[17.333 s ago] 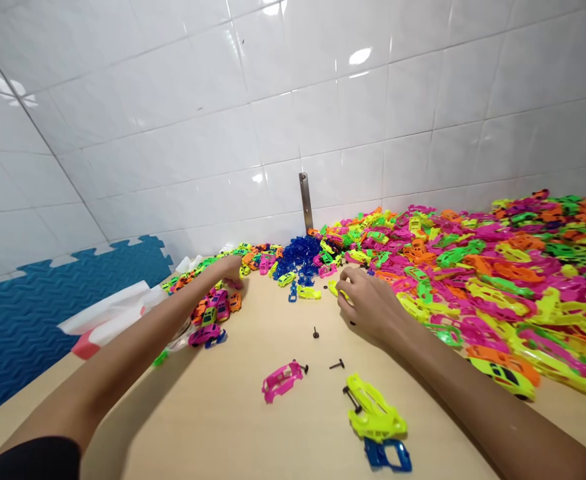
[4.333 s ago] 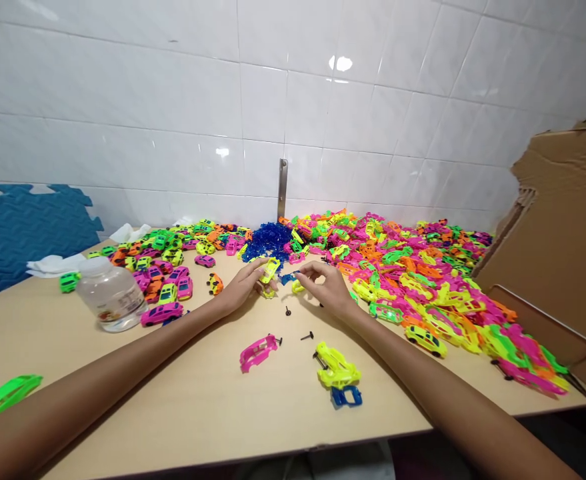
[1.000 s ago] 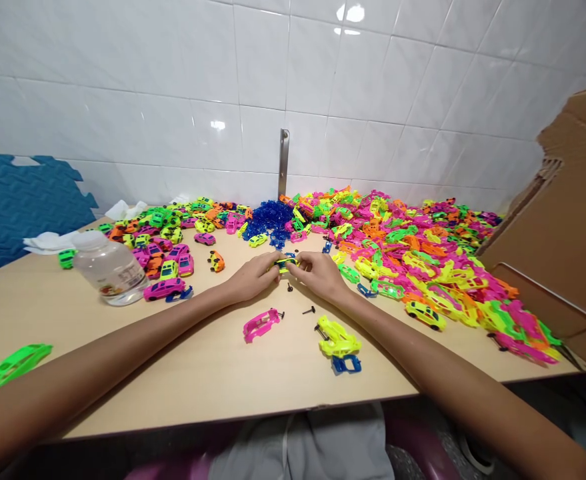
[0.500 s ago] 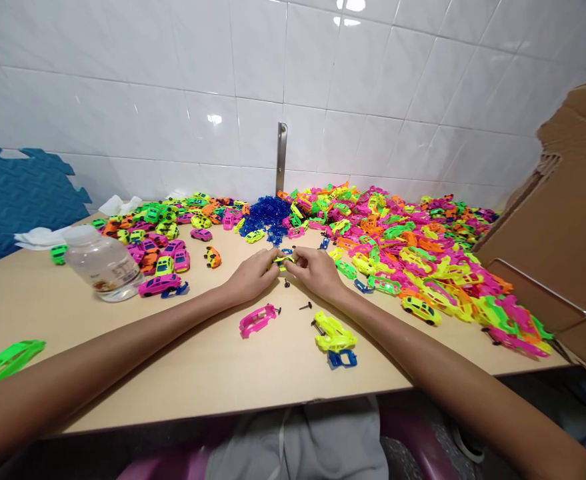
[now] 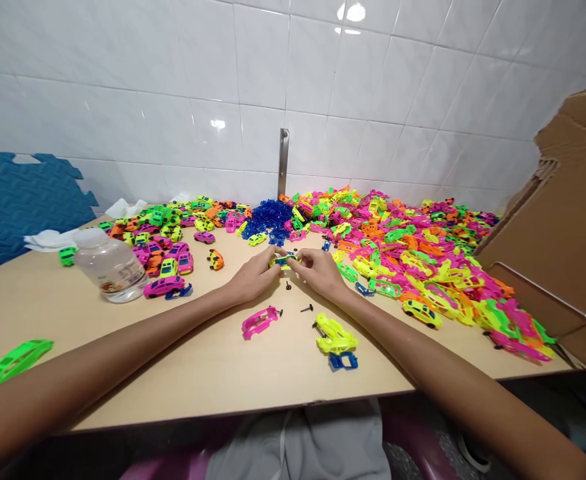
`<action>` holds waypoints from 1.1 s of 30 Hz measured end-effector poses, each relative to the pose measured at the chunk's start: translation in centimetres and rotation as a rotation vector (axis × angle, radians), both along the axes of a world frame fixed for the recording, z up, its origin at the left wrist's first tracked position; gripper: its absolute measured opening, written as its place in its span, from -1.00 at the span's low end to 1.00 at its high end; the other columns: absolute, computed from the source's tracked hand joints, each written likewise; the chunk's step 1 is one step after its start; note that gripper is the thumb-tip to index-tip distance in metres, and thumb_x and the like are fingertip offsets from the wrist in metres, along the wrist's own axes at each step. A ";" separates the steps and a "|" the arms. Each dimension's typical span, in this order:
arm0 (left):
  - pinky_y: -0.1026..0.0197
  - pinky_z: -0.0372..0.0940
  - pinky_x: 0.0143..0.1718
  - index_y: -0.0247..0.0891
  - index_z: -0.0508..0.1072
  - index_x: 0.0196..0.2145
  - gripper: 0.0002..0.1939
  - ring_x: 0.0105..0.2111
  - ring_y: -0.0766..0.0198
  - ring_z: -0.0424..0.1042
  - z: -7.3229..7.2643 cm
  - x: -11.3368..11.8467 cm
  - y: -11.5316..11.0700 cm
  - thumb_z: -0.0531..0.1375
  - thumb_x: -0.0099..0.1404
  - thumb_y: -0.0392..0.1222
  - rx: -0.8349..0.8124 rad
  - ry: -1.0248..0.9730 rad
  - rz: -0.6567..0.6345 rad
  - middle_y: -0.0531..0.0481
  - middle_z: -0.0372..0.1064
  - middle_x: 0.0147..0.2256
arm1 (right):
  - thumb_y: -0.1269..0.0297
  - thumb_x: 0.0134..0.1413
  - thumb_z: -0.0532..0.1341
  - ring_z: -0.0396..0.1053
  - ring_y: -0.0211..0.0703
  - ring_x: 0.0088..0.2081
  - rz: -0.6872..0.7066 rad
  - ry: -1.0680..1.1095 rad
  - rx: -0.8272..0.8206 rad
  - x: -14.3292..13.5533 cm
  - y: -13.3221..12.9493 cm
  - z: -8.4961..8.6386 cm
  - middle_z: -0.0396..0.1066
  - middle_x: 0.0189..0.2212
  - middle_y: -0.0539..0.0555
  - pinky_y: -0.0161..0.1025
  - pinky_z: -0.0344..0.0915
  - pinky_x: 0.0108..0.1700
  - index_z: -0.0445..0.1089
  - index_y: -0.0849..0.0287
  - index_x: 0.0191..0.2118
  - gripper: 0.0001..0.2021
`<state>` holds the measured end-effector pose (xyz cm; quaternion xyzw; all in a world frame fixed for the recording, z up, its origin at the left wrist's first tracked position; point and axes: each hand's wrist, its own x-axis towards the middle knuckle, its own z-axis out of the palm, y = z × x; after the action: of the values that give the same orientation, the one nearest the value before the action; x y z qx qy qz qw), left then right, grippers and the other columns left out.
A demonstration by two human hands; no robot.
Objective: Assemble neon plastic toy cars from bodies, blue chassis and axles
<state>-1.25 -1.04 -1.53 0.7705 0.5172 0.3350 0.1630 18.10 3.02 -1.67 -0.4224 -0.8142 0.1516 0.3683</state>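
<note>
Between my fingertips is a small yellow toy car (image 5: 285, 261) with a blue part showing on it. My left hand (image 5: 259, 272) grips its left end and my right hand (image 5: 317, 270) its right end; fingers partly cover it. Just below lies a black wheel piece (image 5: 288, 285) on the table. Closer to me are a black axle with a wheel (image 5: 307, 308), a pink car shell (image 5: 260, 323), yellow car shells (image 5: 336, 335) and a blue window insert (image 5: 343, 361).
Assembled toy cars (image 5: 165, 250) crowd the left, beside a clear plastic jar (image 5: 110, 267). A blue heap of inserts (image 5: 269, 219) sits at the back. Colourful car shells (image 5: 397, 247) spread across the right, near a cardboard box (image 5: 563, 233). A green shell (image 5: 13, 367) lies at far left.
My fingers have shifted slightly on the toy car, and more of its blue part shows between them. The whole view has moved a little; the loose pieces lie as before.
</note>
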 end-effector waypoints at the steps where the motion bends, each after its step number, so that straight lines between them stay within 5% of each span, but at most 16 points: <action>1: 0.01 0.28 0.00 -0.15 0.35 0.08 -0.65 -0.03 0.02 0.46 0.0 0.0 0.0 -0.02 0.40 -0.13 0.010 0.002 0.003 -0.09 0.48 -0.01 | 0.04 0.23 0.22 0.28 -0.25 -0.49 -0.003 0.004 -0.010 0.0 0.1 0.0 0.38 -0.59 -0.04 -0.32 0.03 -0.41 0.42 0.16 -0.45 -0.67; 11: 0.14 0.27 -0.18 -0.19 0.39 -0.03 -0.73 -0.21 0.12 0.48 -0.6 -0.4 0.6 -0.01 0.44 -0.13 0.084 -0.017 -0.027 -0.02 0.51 -0.21 | -0.03 0.23 0.21 0.30 -0.23 -0.50 0.021 0.035 -0.030 0.2 0.4 -0.2 0.39 -0.59 -0.02 -0.33 0.06 -0.42 0.45 0.17 -0.43 -0.63; 24: 0.20 0.19 -0.32 -0.14 0.40 -0.10 -0.79 -0.37 0.20 0.38 -0.8 -0.6 0.6 0.03 0.38 -0.16 0.108 0.031 0.115 0.07 0.42 -0.35 | 0.09 0.22 0.23 0.27 -0.26 -0.50 0.096 -0.008 0.057 0.3 0.2 -0.5 0.35 -0.58 -0.06 -0.33 0.04 -0.42 0.48 0.16 -0.33 -0.75; 33: 0.17 0.17 -0.30 -0.15 0.40 -0.09 -0.75 -0.27 0.13 0.43 -0.5 -0.2 0.0 -0.03 0.44 -0.13 0.135 0.143 0.080 0.01 0.47 -0.27 | 0.16 0.20 0.23 0.28 -0.25 -0.48 0.022 -0.018 0.075 0.2 0.1 -0.1 0.39 -0.57 -0.04 -0.32 0.02 -0.40 0.49 0.15 -0.38 -0.79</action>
<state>-1.48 -0.99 -2.00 0.7806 0.5340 0.3194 0.0599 18.27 3.07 -1.75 -0.4007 -0.8271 0.1214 0.3751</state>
